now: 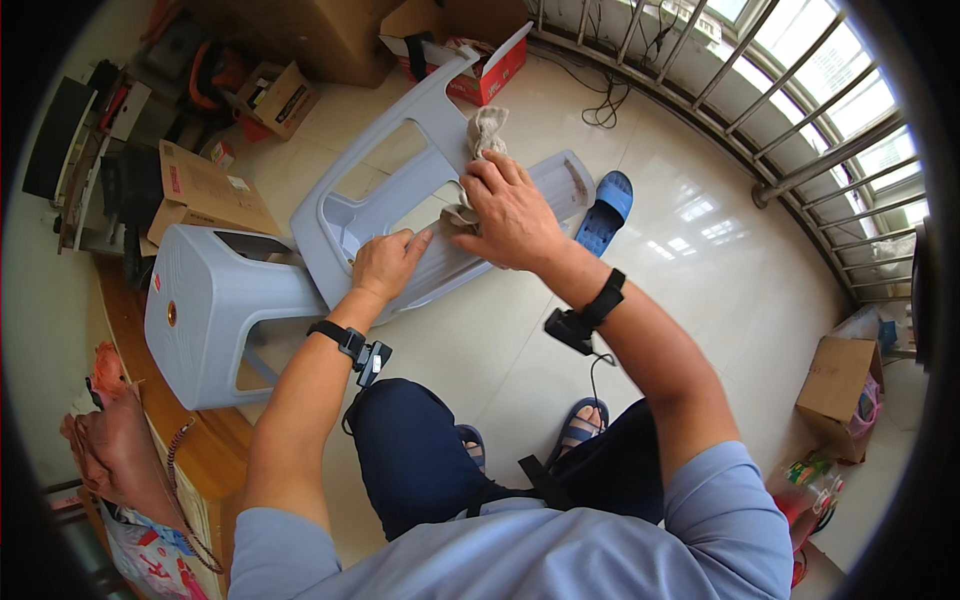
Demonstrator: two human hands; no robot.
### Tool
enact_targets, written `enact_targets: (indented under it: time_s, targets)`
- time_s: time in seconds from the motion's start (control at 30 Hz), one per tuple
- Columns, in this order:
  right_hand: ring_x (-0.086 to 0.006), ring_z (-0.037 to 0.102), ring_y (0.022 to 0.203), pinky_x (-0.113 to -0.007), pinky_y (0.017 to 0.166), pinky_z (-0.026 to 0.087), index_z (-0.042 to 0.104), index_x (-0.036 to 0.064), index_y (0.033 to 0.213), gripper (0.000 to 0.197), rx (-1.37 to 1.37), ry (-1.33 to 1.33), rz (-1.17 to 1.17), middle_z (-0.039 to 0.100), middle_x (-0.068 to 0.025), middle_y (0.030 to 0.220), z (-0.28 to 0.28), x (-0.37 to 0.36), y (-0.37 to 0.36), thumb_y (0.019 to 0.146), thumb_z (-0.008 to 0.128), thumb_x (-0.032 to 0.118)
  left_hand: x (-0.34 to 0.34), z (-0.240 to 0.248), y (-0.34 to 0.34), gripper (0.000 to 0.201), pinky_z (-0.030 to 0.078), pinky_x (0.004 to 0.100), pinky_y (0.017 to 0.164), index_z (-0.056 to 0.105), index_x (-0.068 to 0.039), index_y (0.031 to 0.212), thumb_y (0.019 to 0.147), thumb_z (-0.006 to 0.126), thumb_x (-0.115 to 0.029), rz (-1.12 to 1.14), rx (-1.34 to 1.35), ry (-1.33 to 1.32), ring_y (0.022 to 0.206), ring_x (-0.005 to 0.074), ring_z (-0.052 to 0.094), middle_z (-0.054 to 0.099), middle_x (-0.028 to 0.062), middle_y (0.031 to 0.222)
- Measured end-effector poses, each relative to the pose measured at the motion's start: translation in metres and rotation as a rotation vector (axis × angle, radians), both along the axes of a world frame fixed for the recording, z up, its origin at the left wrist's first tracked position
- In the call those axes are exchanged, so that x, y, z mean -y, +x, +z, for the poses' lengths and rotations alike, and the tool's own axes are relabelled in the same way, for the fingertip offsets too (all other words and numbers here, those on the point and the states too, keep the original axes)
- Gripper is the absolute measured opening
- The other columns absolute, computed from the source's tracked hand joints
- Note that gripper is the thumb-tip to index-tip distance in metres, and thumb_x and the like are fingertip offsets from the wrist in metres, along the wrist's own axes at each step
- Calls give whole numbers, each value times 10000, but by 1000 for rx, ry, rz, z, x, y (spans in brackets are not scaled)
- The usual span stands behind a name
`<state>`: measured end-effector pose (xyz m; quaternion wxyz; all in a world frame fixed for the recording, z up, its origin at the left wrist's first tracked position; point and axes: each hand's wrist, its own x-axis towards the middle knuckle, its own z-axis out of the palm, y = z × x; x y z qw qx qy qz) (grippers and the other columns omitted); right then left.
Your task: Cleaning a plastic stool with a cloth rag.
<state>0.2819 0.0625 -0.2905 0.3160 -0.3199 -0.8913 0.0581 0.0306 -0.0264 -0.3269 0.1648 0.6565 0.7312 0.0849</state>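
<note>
Clutching cloth [487,128] in right hand [512,212], grasping tipped stool [440,272] with left hand [385,266]. Might skid on smooth floor [740,310] or shove second stool [205,325] if pressed too hard.

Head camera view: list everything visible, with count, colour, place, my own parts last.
First stool: one, pale blue, upper middle.
Second stool: one, pale blue, left.
Cloth: one, beige, against first stool.
Slipper: one, blue, right of first stool.
Cardboard boxes: at least four, brown, top, left and right.
Open box: one, red, top middle.
Bars: several, silver, upper right.
Cables: uncounted, black, near bars.
Clutter: uncounted, mostly dark, upper left.
Bottles: uncounted, reddish, lower right.
Soft bundle: one, pinkish brown, lower left.
Wooden surface: one, brown, left.
Floor: one, cream, middle.
Wrist straps: two, black, at the wrists.
Sandals: two, dark, lower middle.
Trousers: one, navy, lower middle.
Shirt: one, light blue, bottom.
Left hand: one, bare, holding first stool.
Right hand: one, bare, gripping cloth.
</note>
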Motion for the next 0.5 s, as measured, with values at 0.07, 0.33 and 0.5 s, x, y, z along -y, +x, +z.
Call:
enact_targets:
  time_s: [0.07,0.33,0.5]
  targets:
    - [-373,548,1346,-491,1198,437,729,30,1191,589,26,40,116,652,-145,1285,5,-5,14,791,905,424,2,1,-6,680,545,602,776,723,-56,877,1131,474,-636,3,21,20,890,521,701,741,258,878]
    - [-367,631,1107,-437,890,578,661,83,985,245,197,86,231,647,-109,1079,-5,-42,14,872,809,242,2,10,-10,679,549,595,806,735,-64,878,1145,443,-615,-31,44,-5,900,524,697,743,256,882]
    - [-415,640,1123,-469,910,597,688,55,1033,265,76,-67,-203,670,-159,1092,2,-64,-43,873,799,234,-4,7,-3,635,584,582,809,786,-87,909,1154,453,-568,-13,39,3,882,495,735,776,233,909]
